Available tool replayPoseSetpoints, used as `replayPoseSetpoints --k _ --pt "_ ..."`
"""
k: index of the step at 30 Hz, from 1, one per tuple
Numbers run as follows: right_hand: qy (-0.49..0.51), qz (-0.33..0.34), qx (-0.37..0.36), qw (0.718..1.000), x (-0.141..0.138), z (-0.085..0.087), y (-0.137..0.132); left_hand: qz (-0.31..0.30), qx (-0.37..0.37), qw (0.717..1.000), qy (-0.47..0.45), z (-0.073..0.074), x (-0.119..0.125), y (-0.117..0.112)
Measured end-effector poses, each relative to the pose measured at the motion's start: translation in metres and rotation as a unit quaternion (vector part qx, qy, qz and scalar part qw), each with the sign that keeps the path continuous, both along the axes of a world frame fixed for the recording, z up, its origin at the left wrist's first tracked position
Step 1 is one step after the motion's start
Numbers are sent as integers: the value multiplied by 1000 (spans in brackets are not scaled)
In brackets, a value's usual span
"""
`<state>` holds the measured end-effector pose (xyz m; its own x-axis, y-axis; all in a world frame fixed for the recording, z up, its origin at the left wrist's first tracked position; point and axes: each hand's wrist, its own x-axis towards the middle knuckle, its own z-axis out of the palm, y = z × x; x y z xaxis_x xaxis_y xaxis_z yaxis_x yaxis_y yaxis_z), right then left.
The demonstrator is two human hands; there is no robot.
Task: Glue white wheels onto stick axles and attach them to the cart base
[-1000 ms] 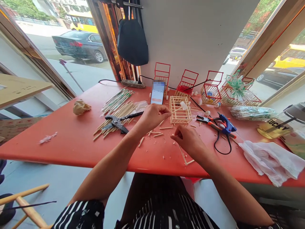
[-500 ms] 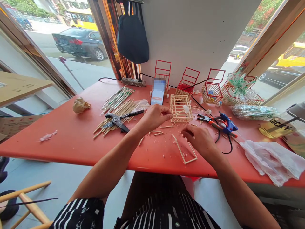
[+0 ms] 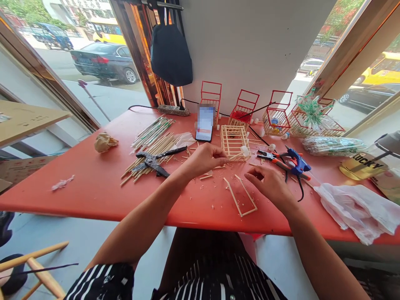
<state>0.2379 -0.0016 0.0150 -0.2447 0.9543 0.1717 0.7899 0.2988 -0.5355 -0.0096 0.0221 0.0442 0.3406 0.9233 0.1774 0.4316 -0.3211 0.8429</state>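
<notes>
My left hand (image 3: 210, 160) is closed in a pinch over the middle of the table. A thin wooden stick (image 3: 236, 157) runs rightward from its fingertips, with a small white wheel-like piece (image 3: 244, 151) at the far end. My right hand (image 3: 268, 183) hovers a short way to the right, its thumb and fingers loosely curled and apart, holding nothing I can see. Behind the stick stands a small frame of wooden sticks (image 3: 235, 139). Between and below my hands lies a three-sided stick frame (image 3: 240, 204), flat on the red table (image 3: 125, 204).
Black-handled cutters (image 3: 153, 162) rest on a pile of sticks (image 3: 137, 166). A phone (image 3: 204, 125) leans upright at the back. To the right lie pliers (image 3: 268, 156), a blue glue gun (image 3: 298, 162) and a white plastic bag (image 3: 356, 212). Red-framed stick models (image 3: 278, 110) line the wall.
The white piece on the stick has dropped lower, in front of the wooden frame. My right hand has moved slightly right, uncovering more of the three-sided frame. The view has shifted a little.
</notes>
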Motion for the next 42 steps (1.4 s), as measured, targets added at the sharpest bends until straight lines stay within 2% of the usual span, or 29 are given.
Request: replayPoseSetpoints --k 2,5,7,10,13,16,22,27,31,38,42 --pt "41 -14 30 999 2 3 -1 -8 -16 1000 -3 2 2 -2" --pt "96 -8 152 984 6 14 1 -18 -28 999 -2 3 3 -3" --pt "83 40 238 967 5 24 2 -21 -26 999 13 3 4 -3" --pt "14 133 290 947 -4 32 5 -21 -28 998 46 0 3 -3" --pt "-51 183 295 936 -17 28 9 -24 -38 997 62 -3 3 -3" --pt "-84 184 301 932 -24 20 13 -26 -38 997 62 -5 5 -3" --pt "-85 185 293 934 -23 15 16 -30 -31 996 73 -5 4 -3" --pt "-68 177 294 937 -17 13 18 -27 39 996 78 6 0 -7" --pt "-58 170 287 941 -15 9 18 1 44 993 107 11 1 -15" --pt "-38 174 283 942 -14 6 14 57 96 985 133 -8 -1 -30" --pt "-31 170 288 942 -16 6 13 85 98 983 133 -11 -1 -36"
